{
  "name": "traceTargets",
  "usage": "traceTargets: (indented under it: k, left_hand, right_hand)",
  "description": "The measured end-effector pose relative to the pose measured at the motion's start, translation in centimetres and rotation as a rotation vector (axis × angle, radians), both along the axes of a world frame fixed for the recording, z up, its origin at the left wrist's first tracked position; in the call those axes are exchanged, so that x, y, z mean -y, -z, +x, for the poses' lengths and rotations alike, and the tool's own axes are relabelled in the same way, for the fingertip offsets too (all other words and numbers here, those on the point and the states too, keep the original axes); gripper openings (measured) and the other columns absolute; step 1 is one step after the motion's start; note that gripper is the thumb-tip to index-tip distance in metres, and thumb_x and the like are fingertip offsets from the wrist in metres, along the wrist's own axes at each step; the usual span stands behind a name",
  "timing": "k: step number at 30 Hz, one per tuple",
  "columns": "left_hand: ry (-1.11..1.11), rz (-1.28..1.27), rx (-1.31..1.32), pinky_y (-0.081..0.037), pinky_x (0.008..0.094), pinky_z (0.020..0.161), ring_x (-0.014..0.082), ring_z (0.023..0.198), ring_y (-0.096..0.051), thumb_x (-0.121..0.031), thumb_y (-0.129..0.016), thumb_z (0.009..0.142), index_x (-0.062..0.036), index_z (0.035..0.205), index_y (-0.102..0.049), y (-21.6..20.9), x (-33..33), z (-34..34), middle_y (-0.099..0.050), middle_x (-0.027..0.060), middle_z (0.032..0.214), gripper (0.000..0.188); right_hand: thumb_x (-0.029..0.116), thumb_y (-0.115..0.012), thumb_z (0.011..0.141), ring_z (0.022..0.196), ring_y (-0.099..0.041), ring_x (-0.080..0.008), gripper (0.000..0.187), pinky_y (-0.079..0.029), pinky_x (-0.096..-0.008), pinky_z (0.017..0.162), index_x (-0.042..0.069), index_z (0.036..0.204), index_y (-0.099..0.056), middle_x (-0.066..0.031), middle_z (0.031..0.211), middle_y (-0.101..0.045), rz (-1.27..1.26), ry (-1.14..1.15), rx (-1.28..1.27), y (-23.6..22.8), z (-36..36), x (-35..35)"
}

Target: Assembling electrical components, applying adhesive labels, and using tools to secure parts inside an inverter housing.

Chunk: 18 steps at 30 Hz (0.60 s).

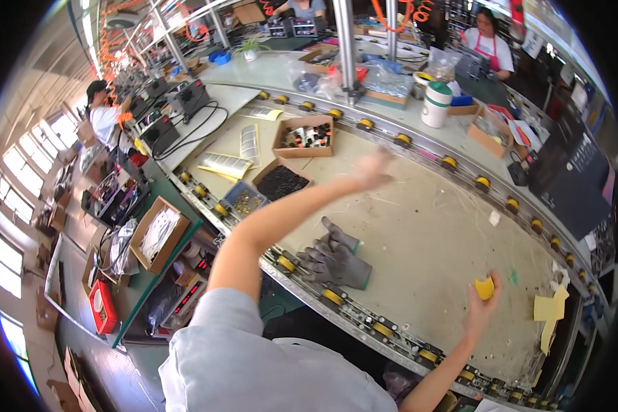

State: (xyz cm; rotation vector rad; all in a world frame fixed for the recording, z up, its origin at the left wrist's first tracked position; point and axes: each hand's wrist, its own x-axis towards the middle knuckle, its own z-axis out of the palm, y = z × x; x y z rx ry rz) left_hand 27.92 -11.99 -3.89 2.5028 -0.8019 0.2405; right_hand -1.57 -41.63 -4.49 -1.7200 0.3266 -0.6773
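My left arm reaches across the worktable [426,226], and my left hand [374,170] is over its far part, smeared by motion so its fingers do not show clearly. It is nearest to a cardboard box [279,145] of small black, white and orange parts. On the right, my right hand [481,309] is closed around a small yellow block-like piece [485,288], held above the tabletop. Between my arms lies a pair of dark grey work gloves [340,257], touching neither hand.
Roller tracks with yellow wheels [403,140] border the table. Near its left end are a box of black parts [281,180], a blue tray [246,199] and label sheets [224,165]. Yellow paper strips [548,312] hang at the right edge. Co-workers [486,41] stand beyond.
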Motion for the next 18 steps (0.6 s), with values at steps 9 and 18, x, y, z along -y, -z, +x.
traceTargets:
  k: [9, 18]
  left_hand:
    - [-0.807, 0.430, -0.294, -0.046, 0.0395, 0.091, 0.0309, 0.108, -0.057, -0.048, -0.058, 0.077, -0.0064, 0.113, -0.061, -3.6, -34.3, -1.0, -0.054, 0.0196, 0.120, 0.055]
    - [-1.218, 0.446, -0.320, -0.047, 0.0385, 0.090, 0.0314, 0.112, -0.052, -0.039, -0.069, 0.072, -0.0098, 0.117, -0.054, -0.4, -52.1, 2.4, -0.048, 0.0159, 0.123, 0.056]
  right_hand:
    - [0.002, -0.058, 0.079, 0.120, -0.040, -0.0179, 0.054, -0.030, -0.0295, 0.101, 0.004, 0.131, -0.043, -0.0077, 0.128, -0.045, 0.008, -0.151, -0.064, -1.3, 3.1, -6.2]
    - [0.000, -0.051, 0.074, 0.117, -0.041, -0.0174, 0.059, -0.035, -0.0288, 0.096, 0.004, 0.132, -0.041, -0.0075, 0.128, -0.043, -0.080, -0.352, 0.019, -5.4, 10.6, -16.4]
